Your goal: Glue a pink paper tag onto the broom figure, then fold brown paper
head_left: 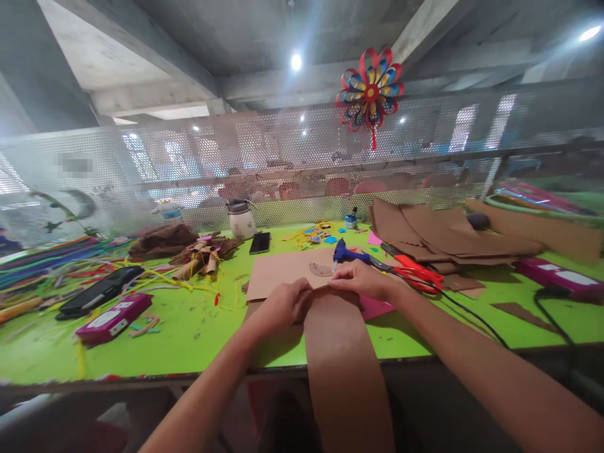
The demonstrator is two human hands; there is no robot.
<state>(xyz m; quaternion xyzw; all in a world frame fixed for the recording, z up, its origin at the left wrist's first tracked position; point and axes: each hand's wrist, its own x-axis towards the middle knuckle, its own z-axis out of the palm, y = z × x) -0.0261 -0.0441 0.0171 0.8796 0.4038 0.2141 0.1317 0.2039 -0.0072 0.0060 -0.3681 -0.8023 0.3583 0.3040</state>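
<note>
A long strip of brown paper (342,352) hangs over the table's front edge, its far end pinched between my hands. My left hand (293,299) is closed on the left corner of that end, fingers curled under. My right hand (358,280) grips the right corner between thumb and fingers. Just beyond them lies a flat sheet of brown card (278,270) with a curved, protractor-like piece (321,269) on it. Close behind my right hand are a blue glue gun (346,251) and red-handled scissors (418,272). Some pink paper (375,307) shows beneath my right wrist.
Brown paper sheets (438,229) are stacked at the back right. Purple power strips (113,318) lie on both sides, with a black cord on the right. A phone (260,243), a white jar (240,220) and a small blue bottle (351,220) stand or lie toward the back.
</note>
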